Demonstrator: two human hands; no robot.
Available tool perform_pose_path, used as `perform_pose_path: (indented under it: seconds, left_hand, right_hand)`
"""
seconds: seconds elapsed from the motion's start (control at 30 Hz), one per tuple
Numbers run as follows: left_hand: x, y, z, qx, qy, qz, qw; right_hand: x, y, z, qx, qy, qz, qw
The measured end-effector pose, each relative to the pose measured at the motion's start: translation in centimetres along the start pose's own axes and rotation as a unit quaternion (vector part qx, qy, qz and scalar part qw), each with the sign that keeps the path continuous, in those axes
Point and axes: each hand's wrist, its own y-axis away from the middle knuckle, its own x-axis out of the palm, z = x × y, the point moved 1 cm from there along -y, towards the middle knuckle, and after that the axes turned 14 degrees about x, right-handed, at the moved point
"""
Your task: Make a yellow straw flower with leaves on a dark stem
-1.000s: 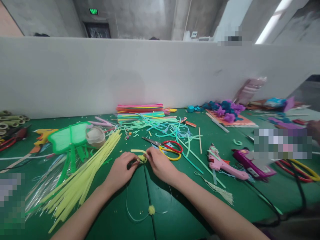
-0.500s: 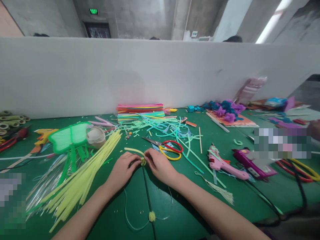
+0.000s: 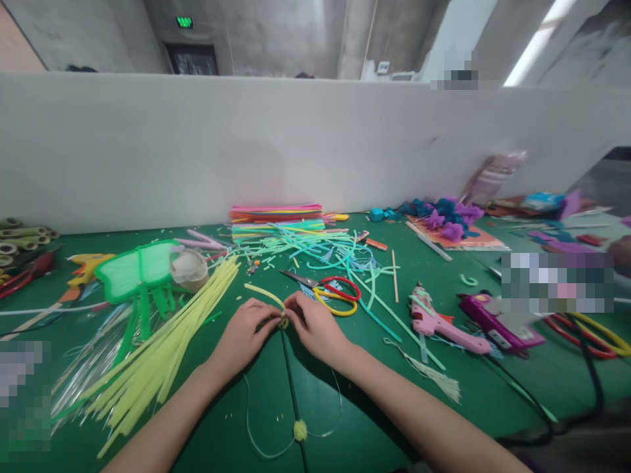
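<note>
My left hand point(image 3: 250, 333) and my right hand point(image 3: 315, 326) meet at the top of a thin dark stick point(image 3: 290, 378). Both pinch a pale yellow pipe cleaner point(image 3: 262, 292), coiled at the stick's tip; its free end points up and left past my left fingers. My fingertips partly cover the coil. Lower on the stick sits a small yellow-green ball point(image 3: 300, 430), and a clear thread point(image 3: 261, 452) loops out from it on both sides. Just beyond my right hand lie scissors point(image 3: 338, 295) with red and yellow handles, blades apart.
Yellow pipe cleaners point(image 3: 167, 348) spread at left, beside a green winged frame point(image 3: 140, 269). Coloured pipe cleaners point(image 3: 276, 220) are stacked at the back before a white partition point(image 3: 296, 144). On the right lie a pink glue gun point(image 3: 444, 326), a purple glue gun point(image 3: 503, 325) and a cream tassel point(image 3: 434, 378).
The free end of the pipe cleaner has risen slightly, and my fingertips have closed in nearer each other over the coil. The stick and ball have hardly shifted.
</note>
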Motion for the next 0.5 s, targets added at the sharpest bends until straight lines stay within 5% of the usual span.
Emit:
perform_pose_path:
  seconds: [0.5]
  left_hand:
    - [-0.14,0.32,0.77,-0.023,0.048,-0.007,0.999]
  right_hand:
    - [-0.58,0.08,0.23,-0.056,-0.015,0.012,0.998]
